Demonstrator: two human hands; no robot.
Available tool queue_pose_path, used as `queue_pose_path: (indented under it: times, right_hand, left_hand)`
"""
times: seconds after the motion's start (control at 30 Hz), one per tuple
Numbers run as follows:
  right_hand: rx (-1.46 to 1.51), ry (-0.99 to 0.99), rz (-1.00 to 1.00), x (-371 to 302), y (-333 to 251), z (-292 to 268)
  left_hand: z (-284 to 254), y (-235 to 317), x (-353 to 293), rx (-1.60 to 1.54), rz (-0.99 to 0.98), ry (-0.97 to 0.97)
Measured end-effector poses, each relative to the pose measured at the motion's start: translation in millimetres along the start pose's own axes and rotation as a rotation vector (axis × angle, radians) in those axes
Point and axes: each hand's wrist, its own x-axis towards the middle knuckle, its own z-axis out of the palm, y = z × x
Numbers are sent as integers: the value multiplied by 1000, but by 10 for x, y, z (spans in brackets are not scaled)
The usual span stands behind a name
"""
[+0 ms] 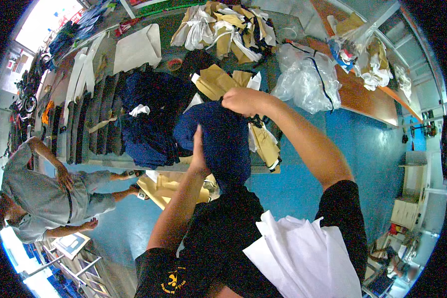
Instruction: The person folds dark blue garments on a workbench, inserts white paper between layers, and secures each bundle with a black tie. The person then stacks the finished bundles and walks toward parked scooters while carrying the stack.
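Note:
A bundle of navy blue cloth [228, 144] hangs in front of my chest, over the table's near edge. My right hand [243, 102] is closed on its upper right corner. Against its left side rests my left hand [198, 154], thumb pointing up; its fingers pass behind the cloth and are mostly hidden. Beyond the bundle lie brown and white paper pieces [216, 82]. To the left, a heap of navy cloth [151, 119] sits on the table with a small white scrap on top. White sheets [303, 253] lie over my right shoulder.
Dark grey fabric stacks [99, 134] line the table's left. Paper and cloth bundles [223, 30] lie at the far side. Clear plastic bags [308, 77] stand right, by a brown tabletop [367, 104]. A person in grey [49, 188] is at my left. Brown paper [169, 188] lies below the table edge.

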Motion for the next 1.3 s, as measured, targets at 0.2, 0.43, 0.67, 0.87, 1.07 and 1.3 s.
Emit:
queue_pose_path:
  times: [0.2, 0.43, 0.67, 0.87, 1.07, 1.3]
  right_hand:
    - [-54, 210, 546, -139, 264, 330]
    - [-122, 354, 725, -429, 504, 452]
    - [56, 440, 632, -505, -239, 797]
    - [85, 557, 641, -395, 123, 888]
    - [24, 611, 612, -363, 250, 963]
    - [104, 625, 620, -277, 27, 818]
  left_hand:
    - [-421, -324, 654, 295, -193, 250]
    - [-450, -156, 729, 1180, -308, 266]
    - [-524, 106, 895, 1274, -552, 371]
    - [-770, 401, 594, 1333, -473, -18]
    - [-974, 462, -87, 2214, 468, -228]
    - [338, 906, -713, 1411, -285, -119]
